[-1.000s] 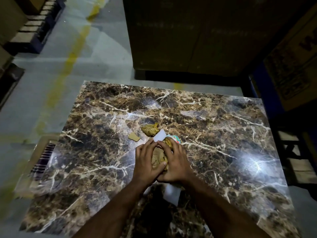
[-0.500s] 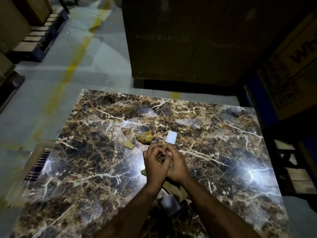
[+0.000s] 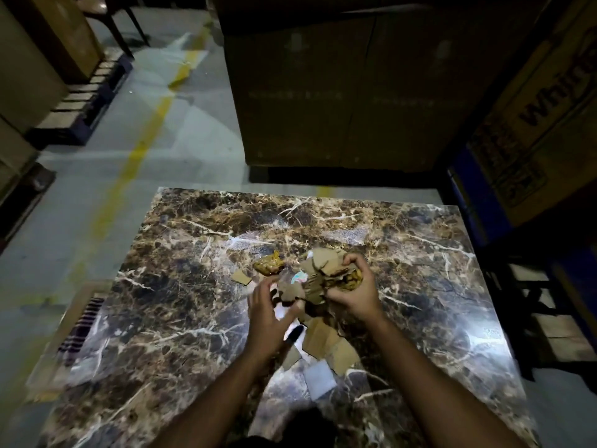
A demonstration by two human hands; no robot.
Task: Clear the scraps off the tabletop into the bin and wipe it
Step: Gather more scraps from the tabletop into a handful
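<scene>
Lower centre of frame, near edge of the marble worktop (image 3: 181, 318): one pale square scrap (image 3: 319, 381), flat and untouched. Just beyond it, a loose heap of cardboard pieces (image 3: 326, 342); I count roughly four or five, overlapping, so not exact.

Mid-frame: left hand (image 3: 269, 313), grip apart, fingers spread, holding nothing, hovering just over the heap. Right hand (image 3: 355, 294), grip clamped on a wad of cardboard scraps (image 3: 326, 273) with something yellowish in it, lifted off the worktop.

Beyond the hands: one crumpled yellow wrapper (image 3: 268, 266), one small cardboard chip (image 3: 241, 277) just beside it.

Step, as I read it: gathering scraps, wipe not started. Next move needs the left hand to scoop the heap, then wrapper and chip. Bin: not clearly visible; a blurred tray-like thing (image 3: 77, 331) at left edge might be it, can't tell. No cloth seen.
</scene>
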